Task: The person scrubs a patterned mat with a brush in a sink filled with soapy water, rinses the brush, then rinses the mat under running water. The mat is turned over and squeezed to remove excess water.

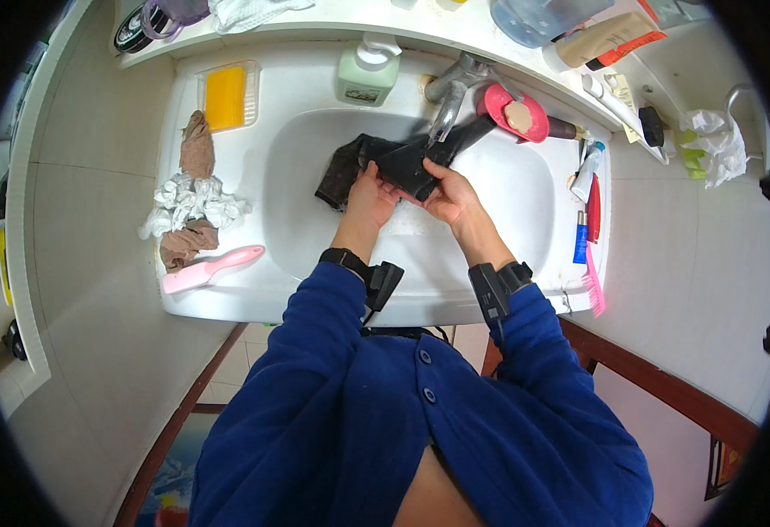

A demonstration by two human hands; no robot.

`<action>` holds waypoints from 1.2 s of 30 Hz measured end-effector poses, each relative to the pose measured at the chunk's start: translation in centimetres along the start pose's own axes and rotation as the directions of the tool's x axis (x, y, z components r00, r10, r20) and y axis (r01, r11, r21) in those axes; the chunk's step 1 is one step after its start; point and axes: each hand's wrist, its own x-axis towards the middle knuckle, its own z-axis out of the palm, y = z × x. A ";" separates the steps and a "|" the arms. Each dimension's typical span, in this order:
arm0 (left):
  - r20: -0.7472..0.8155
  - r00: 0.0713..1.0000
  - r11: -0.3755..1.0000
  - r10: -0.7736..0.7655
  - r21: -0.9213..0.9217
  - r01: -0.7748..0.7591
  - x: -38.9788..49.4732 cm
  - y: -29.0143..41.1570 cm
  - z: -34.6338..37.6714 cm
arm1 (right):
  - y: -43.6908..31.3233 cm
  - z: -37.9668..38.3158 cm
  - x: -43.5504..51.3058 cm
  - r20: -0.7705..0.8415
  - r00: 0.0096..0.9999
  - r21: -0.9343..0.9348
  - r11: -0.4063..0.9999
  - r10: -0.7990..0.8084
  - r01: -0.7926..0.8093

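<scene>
Both hands are over the basin of a white washbasin (pixel 510 224), under a chrome faucet (pixel 449 109). A wet-looking black cloth item (pixel 398 161) stretches across the basin, one end reaching up beside the faucet. My left hand (pixel 372 196) supports its lower edge with the palm turned up. My right hand (pixel 449 194) grips its fold, thumb on top. The fingertips of the two hands nearly meet; some fingers are hidden beneath the cloth. Some suds show in the basin below the hands. I cannot tell from the picture whether water is running.
Left rim: yellow soap bar (pixel 224 99) in a clear dish, brown cloths (pixel 196 148), white cloth (pixel 191 204), pink brush (pixel 214 269). Behind the basin: green pump bottle (pixel 366 74). Right: pink soap dish (pixel 535 118), tubes (pixel 588 172), pink comb (pixel 592 283). A crowded shelf (pixel 319 21) runs above.
</scene>
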 end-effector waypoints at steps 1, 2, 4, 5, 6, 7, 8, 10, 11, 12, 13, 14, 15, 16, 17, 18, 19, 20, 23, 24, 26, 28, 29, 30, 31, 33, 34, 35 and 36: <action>0.007 1.000 1.000 -0.022 0.010 0.021 -1.1 -0.7 0.7 | -0.1 -1.0 0.1 -0.010 0.999 -0.023 0.999 -0.034 0.033; 0.008 0.999 0.994 -0.038 0.100 0.037 -2.1 -1.4 1.5 | -0.1 -1.9 0.4 -0.020 0.998 -0.045 0.997 -0.068 0.067; 0.005 0.999 0.962 -0.054 0.267 0.050 -4.1 -2.8 3.2 | -0.5 -1.7 -0.1 -0.019 0.995 0.009 0.995 -0.100 0.101; 0.036 0.995 0.949 -0.089 0.305 0.073 -3.5 -4.2 2.9 | -0.6 -1.3 -0.2 -0.014 0.993 0.033 0.993 -0.113 0.113; 0.115 0.992 0.953 -0.054 0.302 0.017 -4.0 -5.7 3.9 | -1.1 -2.8 1.0 -0.036 0.995 -0.063 0.994 -0.088 0.086; 0.190 0.982 0.956 -0.019 0.292 -0.038 -4.3 -6.6 4.5 | -1.0 -3.0 1.1 -0.033 0.991 -0.063 0.990 -0.128 0.126; 0.170 0.985 0.954 0.023 0.289 -0.073 -4.4 -6.5 4.8 | -0.9 -3.3 1.1 -0.032 0.985 -0.063 0.984 -0.169 0.167; 0.125 0.985 0.950 0.120 0.273 -0.151 -3.6 -6.2 5.2 | -0.5 -1.8 -0.6 -0.039 0.969 -0.095 0.966 -0.246 0.241; 0.118 0.961 0.946 0.249 0.182 -0.268 -2.2 -6.1 4.4 | -0.2 -1.6 -1.3 -0.049 0.966 -0.139 0.960 -0.252 0.243; 0.092 0.969 0.958 0.230 0.152 -0.242 -1.9 -5.8 4.3 | 0.0 -1.6 -2.0 -0.065 0.962 -0.178 0.952 -0.264 0.249; 0.067 0.976 0.969 0.209 0.121 -0.216 -1.7 -5.5 4.1 | 0.2 -1.6 -2.8 -0.081 0.958 -0.217 0.943 -0.277 0.254; 0.032 0.984 0.981 0.174 0.081 -0.176 -1.4 -5.2 4.0 | 0.2 -1.6 -3.7 -0.119 0.948 -0.309 0.919 -0.294 0.246; -0.001 0.990 0.989 0.141 0.041 -0.141 -1.0 -4.8 3.9 | 0.2 -1.8 -4.3 -0.100 0.948 -0.364 0.898 -0.301 0.247; -0.037 0.994 0.995 0.101 -0.003 -0.101 -0.5 -4.5 3.5 | -0.1 -2.3 -5.0 -0.087 0.948 -0.419 0.875 -0.305 0.243; -0.076 0.993 0.995 0.088 0.051 -0.084 -0.1 -3.8 2.6 | -0.3 -2.9 -5.6 -0.073 0.949 -0.473 0.848 -0.307 0.239; -0.112 0.991 0.992 0.079 0.102 -0.068 0.7 -2.9 1.4 | -0.4 -3.4 -6.1 -0.038 0.950 -0.503 0.828 -0.309 0.249; -0.150 0.986 0.987 0.071 0.155 -0.048 0.9 -2.1 0.9 | -0.8 -3.7 -6.7 -0.030 0.948 -0.546 0.800 -0.318 0.251; -0.192 0.977 0.994 0.088 0.085 -0.073 1.4 -1.7 0.8 | -1.4 -3.9 -7.5 -0.021 0.945 -0.587 0.769 -0.326 0.252; -0.278 0.956 0.994 0.089 0.086 -0.068 1.1 0.5 2.1 | -3.3 -4.9 -9.3 -0.039 0.928 -0.642 0.721 -0.370 0.261; -0.238 0.968 0.993 0.074 0.111 -0.049 1.5 1.4 1.8 | -3.8 -5.2 -9.3 -0.038 0.926 -0.635 0.724 -0.377 0.269; -0.231 0.973 1.000 -0.006 -0.002 0.005 2.3 1.0 1.8 | -4.3 -5.6 -8.6 -0.020 0.925 -0.629 0.725 -0.378 0.282; -0.127 0.989 0.997 -0.081 -0.003 0.081 0.3 -0.2 3.6 | -3.4 -5.2 -7.8 -0.112 0.913 -0.617 0.748 -0.392 0.245; 0.011 0.994 0.990 -0.113 0.092 0.111 -0.2 -1.7 4.1 | -3.0 -4.9 -7.4 -0.156 0.905 -0.611 0.759 -0.396 0.227; 0.146 0.978 0.975 -0.151 0.186 0.122 -0.7 -2.9 4.5 | -2.8 -4.9 -6.7 -0.161 0.921 -0.601 0.775 -0.355 0.194; 0.271 0.942 0.952 -0.199 0.281 0.120 -0.9 -3.7 4.7 | -2.6 -4.5 -6.3 -0.182 0.920 -0.543 0.815 -0.347 0.200; 0.217 0.967 0.944 -0.136 0.324 0.060 -1.0 -4.4 5.1 | -2.3 -3.9 -5.8 -0.228 0.917 -0.420 0.882 -0.329 0.212; 0.191 0.976 0.937 -0.105 0.347 0.033 -1.2 -4.6 5.3 | -2.4 -3.4 -6.1 -0.233 0.925 -0.412 0.892 -0.302 0.187; 0.142 0.987 0.936 -0.077 0.352 0.023 -1.4 -4.6 5.2 | -1.9 -3.6 -6.0 -0.220 0.929 -0.442 0.880 -0.298 0.177; 0.095 0.994 0.934 -0.052 0.356 0.015 -1.6 -4.7 5.3 | -1.4 -3.9 -5.9 -0.210 0.932 -0.472 0.865 -0.296 0.169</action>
